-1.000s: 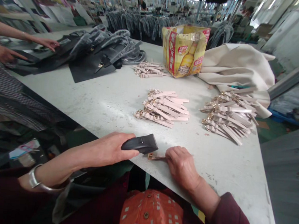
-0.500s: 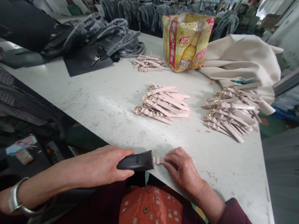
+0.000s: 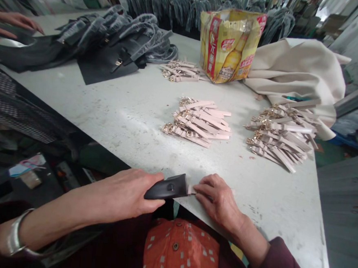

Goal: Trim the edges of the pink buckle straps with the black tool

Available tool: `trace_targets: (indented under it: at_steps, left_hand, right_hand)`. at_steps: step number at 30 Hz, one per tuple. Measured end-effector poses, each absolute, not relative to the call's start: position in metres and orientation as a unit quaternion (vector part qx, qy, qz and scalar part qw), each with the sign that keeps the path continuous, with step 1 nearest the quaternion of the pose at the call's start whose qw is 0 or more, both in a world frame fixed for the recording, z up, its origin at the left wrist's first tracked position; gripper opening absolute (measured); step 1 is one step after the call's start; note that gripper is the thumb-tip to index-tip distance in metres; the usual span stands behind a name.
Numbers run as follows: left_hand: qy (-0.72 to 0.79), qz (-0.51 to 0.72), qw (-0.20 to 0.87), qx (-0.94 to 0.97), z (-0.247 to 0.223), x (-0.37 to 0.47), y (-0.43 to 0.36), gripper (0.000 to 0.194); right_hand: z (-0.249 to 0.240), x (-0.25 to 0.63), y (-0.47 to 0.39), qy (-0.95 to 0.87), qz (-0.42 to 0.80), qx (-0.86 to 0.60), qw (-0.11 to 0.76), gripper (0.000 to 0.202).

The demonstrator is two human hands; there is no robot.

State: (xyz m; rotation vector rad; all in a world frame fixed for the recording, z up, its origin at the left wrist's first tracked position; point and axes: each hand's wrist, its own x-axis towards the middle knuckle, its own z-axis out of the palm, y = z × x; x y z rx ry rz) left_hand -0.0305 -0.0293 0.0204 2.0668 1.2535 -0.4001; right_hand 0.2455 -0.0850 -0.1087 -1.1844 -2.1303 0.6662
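Note:
My left hand is wrapped round a black clipper-shaped hand tool, its wide end pointing right. Just past that end lies a short beige strap, mostly covered by my right hand. The fingers of my right hand are closed on the strap, close to the table's front edge. Tool and strap meet or nearly meet; whether they touch I cannot tell. Farther back on the table sits a pile of similar beige straps with gold buckles.
Another strap pile lies right, and a smaller one behind. A yellow printed bag stands by draped cream material. Black bag pieces with wrapped handles lie back left, near another person's hands. The white table has a front edge.
My left hand and the black tool have shifted slightly right, closer to my right fingers, so less of the strap shows. Another person's hands have come into view at far left.

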Motion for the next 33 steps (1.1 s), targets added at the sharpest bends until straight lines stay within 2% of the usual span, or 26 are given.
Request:
trace_targets:
  at_steps: [7,13,18,27,33]
  left_hand:
    - [0.473,-0.150,0.344,0.797,0.017,-0.023,-0.027,0.015]
    - [0.467,-0.158,0.339,0.801,0.013,-0.023,-0.028,0.016]
    - [0.466,-0.150,0.343,0.802,0.014,-0.024,-0.026,0.016]
    - [0.499,-0.144,0.322,0.792,0.016,-0.053,-0.023,0.020]
    - [0.480,-0.163,0.331,0.796,0.030,-0.030,-0.027,0.017]
  right_hand:
    - [-0.111,0.242,-0.081,-0.820,0.222,-0.422,0.317,0.012]
    - [-0.101,0.237,-0.073,-0.819,0.308,-0.386,0.294,0.013]
    - [-0.104,0.231,-0.069,-0.752,0.361,-0.463,0.300,0.013]
    - [-0.117,0.220,-0.065,-0.727,0.310,-0.541,0.288,0.013]
    - [-0.117,0.218,-0.066,-0.737,0.282,-0.553,0.268,0.013]
